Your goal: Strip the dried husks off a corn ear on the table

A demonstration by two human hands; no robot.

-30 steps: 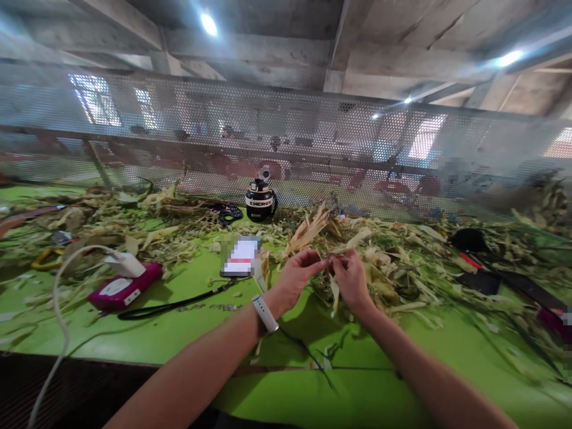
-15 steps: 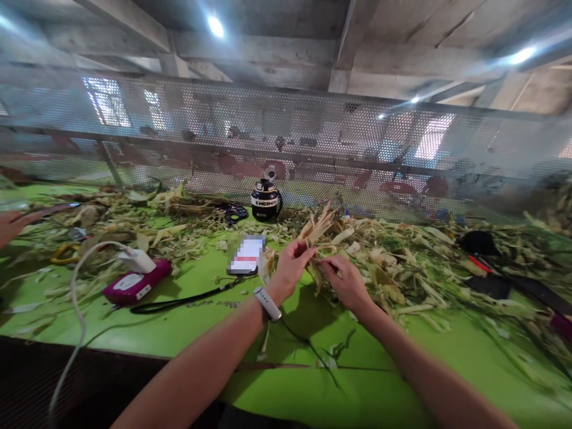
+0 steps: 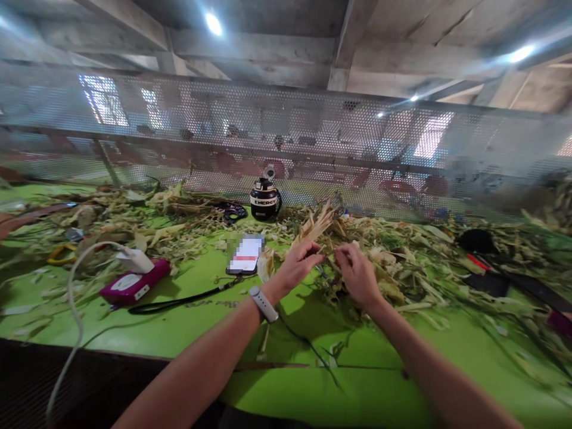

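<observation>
My left hand (image 3: 295, 269), a white watch band (image 3: 263, 304) on its wrist, is closed at the lower end of a bundle of pale dry corn husks (image 3: 318, 224). The husks fan up and away from the fingers. To its right, my right hand (image 3: 358, 275) has thumb and fingertips pressed together; anything pinched there is too small to make out. A narrow gap separates the two hands. Beneath them lie green leafy scraps, partly hidden by the fingers. Just left of the left hand is a pale curled husk (image 3: 265, 266).
A phone (image 3: 245, 255) with a strap lies left of my hands. Farther left is a magenta power strip (image 3: 134, 282) with a white plug and cable. A black bottle (image 3: 264, 199) stands behind. Husk scraps (image 3: 411, 262) cover much of the green table (image 3: 187, 333), before a perforated metal screen (image 3: 214, 119).
My right hand has moved slightly right and up, away from the left hand, widening the gap. My left hand's fingers have stretched rightward a little. The husk bundle stays nearly in place.
</observation>
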